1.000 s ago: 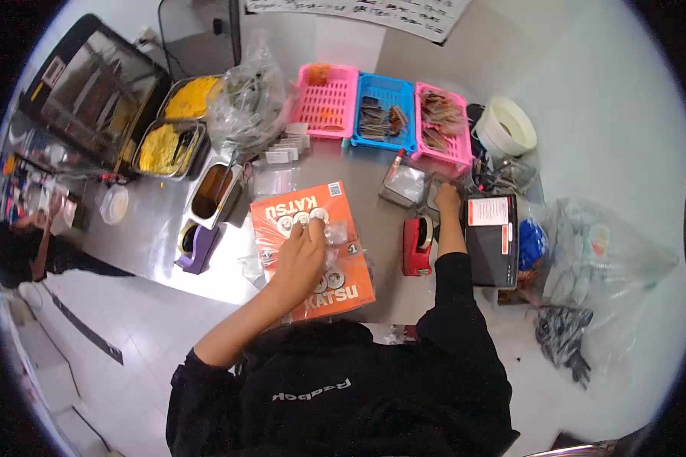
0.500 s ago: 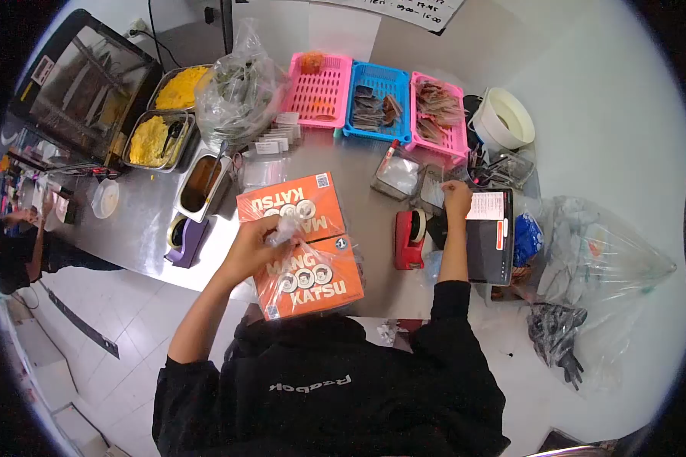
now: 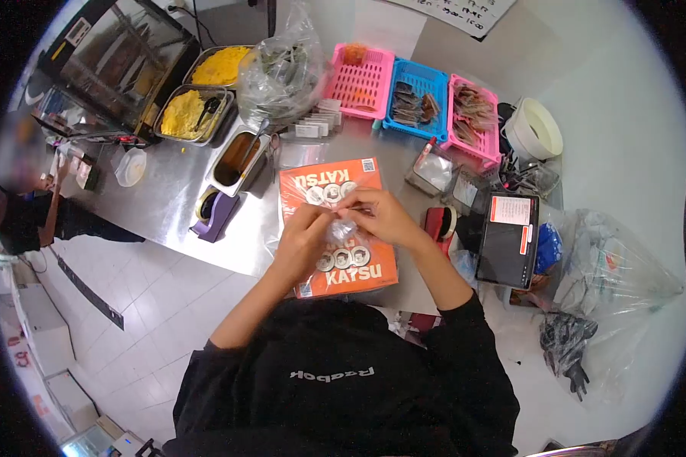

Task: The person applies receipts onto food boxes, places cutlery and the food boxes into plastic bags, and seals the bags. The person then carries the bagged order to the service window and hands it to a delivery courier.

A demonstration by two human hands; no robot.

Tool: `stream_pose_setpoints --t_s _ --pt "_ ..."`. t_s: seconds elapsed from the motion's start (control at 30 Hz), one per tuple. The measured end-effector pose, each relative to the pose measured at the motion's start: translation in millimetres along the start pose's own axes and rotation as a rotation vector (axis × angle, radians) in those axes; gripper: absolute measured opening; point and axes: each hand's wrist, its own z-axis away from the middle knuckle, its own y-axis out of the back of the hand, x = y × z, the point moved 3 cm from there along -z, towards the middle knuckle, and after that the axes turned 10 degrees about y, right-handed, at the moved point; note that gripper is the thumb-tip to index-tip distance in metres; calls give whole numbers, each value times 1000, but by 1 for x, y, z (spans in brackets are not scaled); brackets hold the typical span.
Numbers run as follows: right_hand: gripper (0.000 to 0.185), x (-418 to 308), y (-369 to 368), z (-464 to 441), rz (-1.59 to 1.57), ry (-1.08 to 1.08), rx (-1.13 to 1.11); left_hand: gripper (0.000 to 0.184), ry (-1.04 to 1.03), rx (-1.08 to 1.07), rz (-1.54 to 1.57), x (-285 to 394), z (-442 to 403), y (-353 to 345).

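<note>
Two orange "Katsu" boxes, the nearer box [image 3: 370,274] and the farther box [image 3: 370,177], lie side by side on the metal table inside a clear plastic bag [image 3: 343,230]. My left hand [image 3: 305,240] pinches the bag's gathered top over the middle of the boxes. Meeting it from the right, my right hand [image 3: 385,218] has its fingers closed at the same gathered plastic. Whether a small tie is between the fingertips is too fine to make out. To the right of the boxes stands a red tape dispenser [image 3: 437,222].
A purple tape dispenser [image 3: 219,215] and a pan of brown sauce [image 3: 240,161] are on the left. Behind stand a blue basket [image 3: 418,76], two pink baskets and a bag of greens [image 3: 282,76]. A tablet [image 3: 503,255] is at right. Another person [image 3: 23,183] works at far left.
My right hand has come from the metal containers at right to the bag's top, beside my left hand. The view has shifted, so the table things appear farther right.
</note>
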Motion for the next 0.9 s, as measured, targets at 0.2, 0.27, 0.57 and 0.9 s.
stream_pose_setpoints --t_s 0.2,0.27,0.57,0.9 --pt "18 -17 12 -4 623 284 -111 37 -66 46 86 -2 -2 9" --pt "19 -10 11 -4 666 359 -153 36 -58 23 83 -3 -3 8" --pt "21 -24 15 0 1130 682 -166 33 -22 -28 81 -13 -6 9" --pt "18 -26 6 1 985 512 -217 18 393 -314 186 -5 -32 25"
